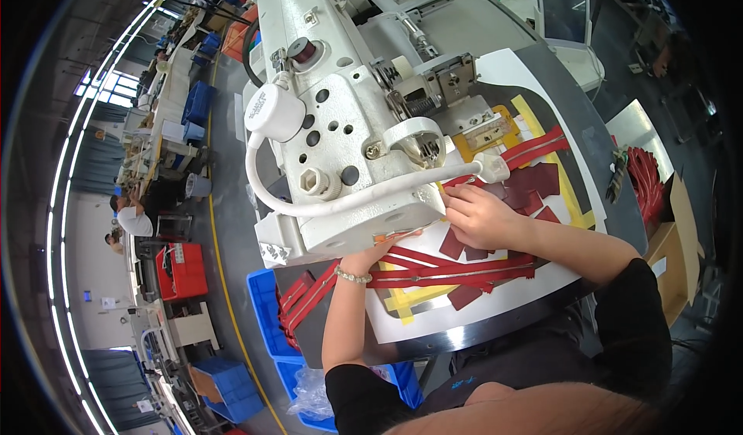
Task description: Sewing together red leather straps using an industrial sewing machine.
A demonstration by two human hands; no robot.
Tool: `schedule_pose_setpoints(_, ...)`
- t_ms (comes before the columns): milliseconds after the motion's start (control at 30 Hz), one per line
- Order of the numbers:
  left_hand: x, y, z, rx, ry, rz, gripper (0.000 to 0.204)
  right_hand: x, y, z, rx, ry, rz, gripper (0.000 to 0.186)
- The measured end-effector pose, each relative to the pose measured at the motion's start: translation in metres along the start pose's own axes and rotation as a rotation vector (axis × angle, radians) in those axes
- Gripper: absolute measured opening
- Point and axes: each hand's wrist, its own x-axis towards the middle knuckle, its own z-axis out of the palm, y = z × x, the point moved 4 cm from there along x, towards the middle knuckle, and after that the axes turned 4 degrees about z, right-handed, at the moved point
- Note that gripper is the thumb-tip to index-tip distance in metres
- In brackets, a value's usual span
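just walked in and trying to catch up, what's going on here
A person works with both hands at a white machine. The right hand is at the machine head's edge, beside dark red patches; the left hand is partly hidden by the head. Whether either grips anything is unclear. Red zippers lie across the white sheet.

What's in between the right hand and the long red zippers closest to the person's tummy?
In the head view, small dark red pieces lie between the right hand and the long red zippers.
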Motion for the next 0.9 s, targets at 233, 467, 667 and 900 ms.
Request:
schedule_pose_setpoints(233, -0.011, -0.037, 0.027, -0.499, 0.000, -0.104, 0.051, -0.003, -0.001, 0.001, -0.012, -0.009, 0.019, 0.028)
schedule_pose_setpoints(467, -0.019, -0.047, 0.030, -0.427, 0.045, -0.022, 0.051, -0.002, -0.002, 0.006, -0.012, -0.073, 0.024, 0.036)
schedule_pose_setpoints(667, -0.013, -0.038, 0.027, -0.441, 0.033, -0.101, 0.044, 0.000, -0.002, 0.001, -0.014, -0.010, 0.014, 0.029)
schedule_pose_setpoints(900, -0.010, 0.000, 0.002, -0.517, -0.094, -0.392, 0.046, 0.002, -0.002, -0.005, -0.003, -0.036, -0.010, 0.027)
